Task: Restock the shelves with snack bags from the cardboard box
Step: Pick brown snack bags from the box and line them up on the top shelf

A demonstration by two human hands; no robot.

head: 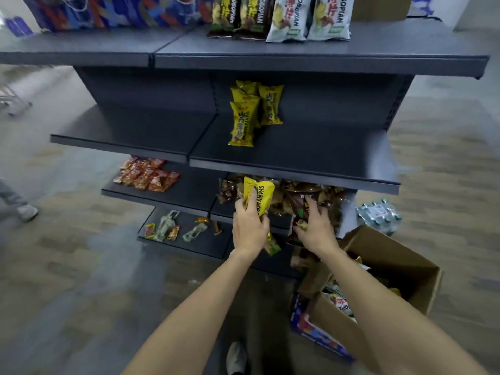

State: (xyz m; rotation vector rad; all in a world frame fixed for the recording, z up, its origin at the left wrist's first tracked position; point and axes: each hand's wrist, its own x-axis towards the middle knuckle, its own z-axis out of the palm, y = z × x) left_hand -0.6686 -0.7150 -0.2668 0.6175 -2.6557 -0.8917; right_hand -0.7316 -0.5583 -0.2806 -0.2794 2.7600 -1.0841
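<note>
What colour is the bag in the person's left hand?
Yellow, with dark lettering; the snack bag in the left hand shows best in the head view.

- Dim, even indoor light, cool grey cast; source not visible.
- Deep shadow under the shelves (292, 169), back panels nearly black.
- No hard glare; faint sheen on the yellow bags (244, 117).
- Floor (67, 266) and frame edges smeared, soft.
- Wide-angle bend: shelf edges tilt and splay outward.
- Brown bags (311, 196) on the lower shelf murky, print unreadable.
- Forearms near the lens soft.
</note>
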